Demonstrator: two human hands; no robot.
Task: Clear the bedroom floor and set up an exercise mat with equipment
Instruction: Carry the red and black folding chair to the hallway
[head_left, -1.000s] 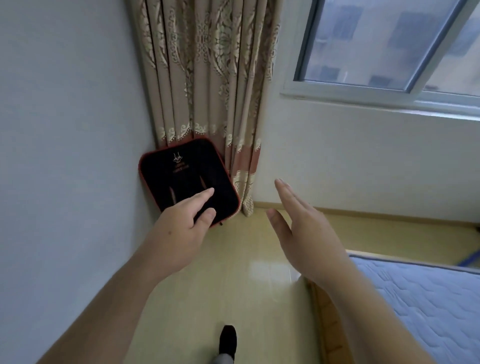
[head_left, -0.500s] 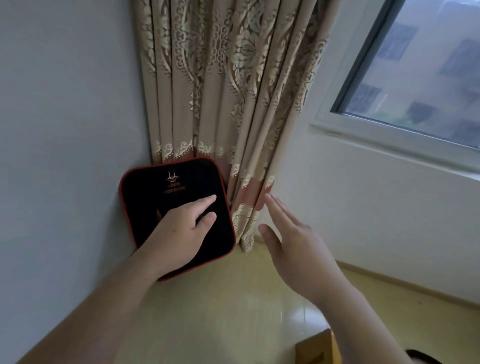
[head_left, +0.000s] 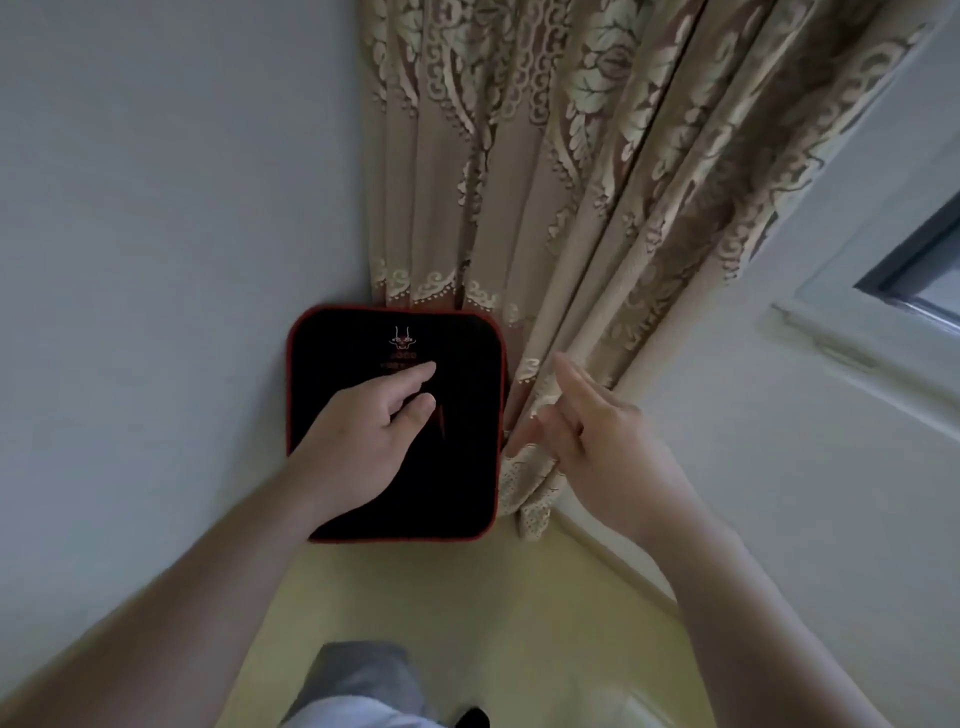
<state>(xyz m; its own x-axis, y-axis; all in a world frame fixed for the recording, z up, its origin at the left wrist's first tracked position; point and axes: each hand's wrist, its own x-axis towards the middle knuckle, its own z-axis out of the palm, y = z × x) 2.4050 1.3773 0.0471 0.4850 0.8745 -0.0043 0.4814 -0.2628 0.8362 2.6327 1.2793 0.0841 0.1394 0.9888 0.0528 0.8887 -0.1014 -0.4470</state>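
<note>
Black mat (head_left: 460, 467), propped in the floor corner, was reached for by open, empty left hand (head_left: 363, 436) and right hand (head_left: 602, 452); setup judged unstarted.

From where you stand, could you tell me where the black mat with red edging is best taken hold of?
Probably by its upper corners, from the front and above. The mat stands upright on the floor against the wall, so its back is closed off. Its top edge looks free, and the curtain crowds its right side.

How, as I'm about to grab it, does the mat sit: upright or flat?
Upright: the mat stands on edge on the floor, against the corner wall.
</note>
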